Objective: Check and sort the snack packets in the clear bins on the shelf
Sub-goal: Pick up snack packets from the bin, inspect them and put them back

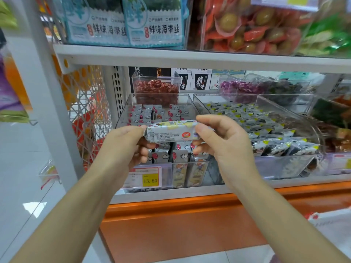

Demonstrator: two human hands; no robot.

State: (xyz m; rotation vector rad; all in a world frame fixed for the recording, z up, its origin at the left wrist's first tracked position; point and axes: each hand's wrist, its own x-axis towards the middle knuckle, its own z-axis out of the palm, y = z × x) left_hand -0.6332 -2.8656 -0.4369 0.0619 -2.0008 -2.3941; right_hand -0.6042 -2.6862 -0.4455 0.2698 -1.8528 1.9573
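1. The left hand (125, 143) pinches the left end of a snack packet (171, 130).
2. The right hand (224, 141) pinches its right end.
3. The packet is held level above the left clear bin (123, 111), near its front.

Bright, even shop light, prob. from overhead; shadows soft & weak. Packet (171, 132) between left hand (124, 147) & right hand (225, 142) is sharp: big print legible, small text not. Glare streaks on clear bin wall (124, 111) just above left hand, white reflections on floor (30, 206) below-left of it. Dark packets (296, 128) right of right hand smeared. Wide-angle bend: shelf edge (190, 58) above hands bows, post (44, 92) left of left hand leans. Bags (123, 23) at top soft.
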